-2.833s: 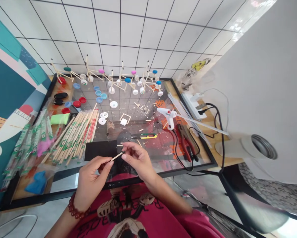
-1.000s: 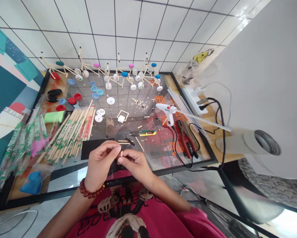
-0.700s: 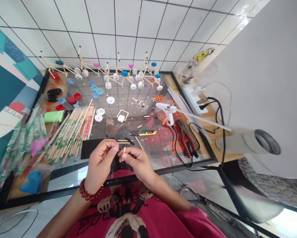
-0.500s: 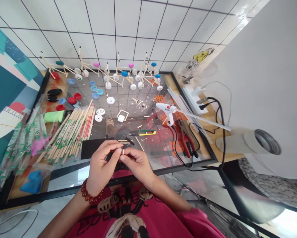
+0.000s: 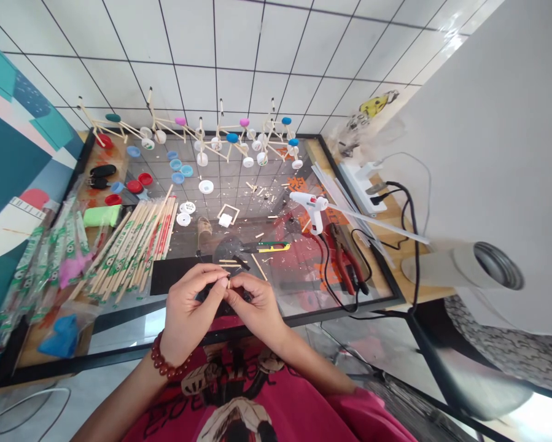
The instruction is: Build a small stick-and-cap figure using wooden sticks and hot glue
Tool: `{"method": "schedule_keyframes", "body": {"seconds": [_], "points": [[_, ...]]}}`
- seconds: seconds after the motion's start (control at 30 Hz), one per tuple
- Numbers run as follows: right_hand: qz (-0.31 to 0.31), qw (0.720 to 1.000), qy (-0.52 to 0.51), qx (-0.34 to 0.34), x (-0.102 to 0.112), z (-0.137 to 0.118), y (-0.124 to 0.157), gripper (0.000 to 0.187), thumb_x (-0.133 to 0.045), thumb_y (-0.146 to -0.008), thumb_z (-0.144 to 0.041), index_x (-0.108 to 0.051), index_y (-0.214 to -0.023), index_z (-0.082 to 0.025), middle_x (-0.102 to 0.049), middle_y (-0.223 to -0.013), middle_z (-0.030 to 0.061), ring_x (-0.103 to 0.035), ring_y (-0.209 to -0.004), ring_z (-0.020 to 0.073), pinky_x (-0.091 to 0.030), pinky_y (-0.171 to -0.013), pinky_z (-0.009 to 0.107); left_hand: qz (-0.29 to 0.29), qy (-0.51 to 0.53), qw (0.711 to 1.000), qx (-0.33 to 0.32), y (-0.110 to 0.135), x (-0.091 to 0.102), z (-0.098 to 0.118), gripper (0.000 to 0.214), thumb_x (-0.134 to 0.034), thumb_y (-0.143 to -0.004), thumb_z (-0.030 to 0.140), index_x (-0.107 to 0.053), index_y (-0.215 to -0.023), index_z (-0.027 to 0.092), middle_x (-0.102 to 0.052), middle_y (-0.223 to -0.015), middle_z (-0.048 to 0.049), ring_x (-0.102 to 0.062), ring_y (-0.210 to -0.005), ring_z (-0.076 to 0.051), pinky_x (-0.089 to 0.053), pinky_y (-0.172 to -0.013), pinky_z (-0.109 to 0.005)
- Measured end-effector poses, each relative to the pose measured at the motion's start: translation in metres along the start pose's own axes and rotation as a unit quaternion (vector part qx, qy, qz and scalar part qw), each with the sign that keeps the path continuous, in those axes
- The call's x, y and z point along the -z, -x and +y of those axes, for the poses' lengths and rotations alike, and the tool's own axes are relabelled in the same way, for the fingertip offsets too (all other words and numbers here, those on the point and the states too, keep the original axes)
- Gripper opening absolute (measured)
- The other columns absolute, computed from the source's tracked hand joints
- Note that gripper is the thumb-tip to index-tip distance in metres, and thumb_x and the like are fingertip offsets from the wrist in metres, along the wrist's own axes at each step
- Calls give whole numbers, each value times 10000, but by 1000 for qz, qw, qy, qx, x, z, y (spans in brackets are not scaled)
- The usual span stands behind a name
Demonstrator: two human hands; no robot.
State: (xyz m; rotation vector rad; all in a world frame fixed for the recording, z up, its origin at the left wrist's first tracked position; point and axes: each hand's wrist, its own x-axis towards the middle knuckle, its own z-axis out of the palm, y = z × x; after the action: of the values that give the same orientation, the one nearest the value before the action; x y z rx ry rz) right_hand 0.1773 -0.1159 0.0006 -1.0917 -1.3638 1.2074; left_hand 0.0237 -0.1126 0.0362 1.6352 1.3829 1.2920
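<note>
— Where's the short wooden stick (image 5: 229,283)?
— Roughly upright where the fingertips meet. The left hand (image 5: 190,313) pinches it from 9 o'clock and the right hand (image 5: 253,309) from 3 o'clock, both closed on it.
— And over the desk (image 5: 298,287)?
— At its 6 o'clock edge. The glue gun (image 5: 310,205) lies at 2 o'clock, well apart.

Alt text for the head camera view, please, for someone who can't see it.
The left hand and right hand pinch a short wooden stick between their fingertips over a glass table. Wrapped chopsticks lie to the left, a glue gun to the right, and stick-and-cap models along the back edge.
</note>
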Motion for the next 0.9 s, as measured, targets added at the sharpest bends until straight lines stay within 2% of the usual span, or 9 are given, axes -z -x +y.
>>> {"method": "schedule_keyframes", "body": {"seconds": [0.23,0.43,0.6,0.73,0.83,0.9], "points": [[-2,1000,23,3,1,1,2,192,-751,-938,-325,-742,-784,-212,-647,-687,-6,-553,-617,127,-447,-593,257,6,-67,997,-47,-1,2,4,141,-696,-937,147,-809,-885,214,-811,-935,-46,-777,-845,-173,-653,-803,-287],[-16,1000,11,-10,2,0,2,289,-728,-974,-442,-752,-793,-219,-657,-713,5,-566,-654,141,-461,-636,278,-3,-107,990,-91,-1,2,5,123,-646,-974,137,-735,-925,205,-773,-938,-44,-749,-881,-163,-618,-820,-267],[-53,993,-78,-72,2,-3,1,423,-682,-985,-597,-762,-810,-220,-671,-749,14,-574,-704,152,-476,-700,298,-13,-87,995,-47,-2,1,2,156,-605,-1001,168,-672,-871,223,-719,-892,-26,-708,-825,-160,-594,-768,-279],[-44,981,-130,-136,0,-3,0,447,-689,-959,-649,-814,-926,-221,-676,-732,9,-498,-651,132,-443,-645,280,-18,-44,999,14,0,6,-4,229,-534,-1056,244,-663,-866,234,-718,-942,-36,-707,-842,-182,-588,-772,-316],[-33,981,-126,-142,-1,-3,0,464,-688,-955,-655,-827,-963,-213,-687,-722,11,-481,-631,128,-440,-622,275,-13,-20,999,36,0,8,-7,326,-446,-1090,280,-643,-832,243,-696,-887,-30,-687,-801,-186,-568,-743,-324],[-32,984,-116,-133,-1,-3,1,450,-695,-956,-645,-826,-952,-214,-692,-723,11,-516,-646,133,-465,-643,282,-18,-19,999,37,0,8,-7,350,-453,-1092,303,-643,-804,247,-675,-822,-26,-671,-770,-183,-555,-713,-319]]}}
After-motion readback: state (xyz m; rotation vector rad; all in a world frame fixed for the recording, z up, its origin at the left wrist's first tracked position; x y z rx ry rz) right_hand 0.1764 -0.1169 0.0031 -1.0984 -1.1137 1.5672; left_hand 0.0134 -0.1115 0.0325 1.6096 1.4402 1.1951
